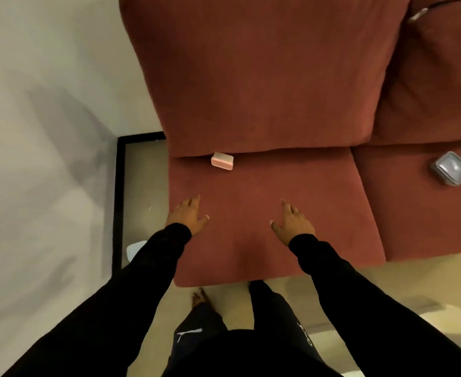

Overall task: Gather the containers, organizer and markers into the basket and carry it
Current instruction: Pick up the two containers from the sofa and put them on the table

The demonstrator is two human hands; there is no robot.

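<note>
Both hands empty, fingers spread — left hand [188,217], right hand [292,224]. I'd pinch the pink container [222,161] at 12 o'clock by its long sides — looks light, rigid.

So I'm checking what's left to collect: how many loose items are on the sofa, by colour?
Pink container: 1
Grey container: 1
Total: 2
Both lie on the sofa; neither hand holds anything.
</note>
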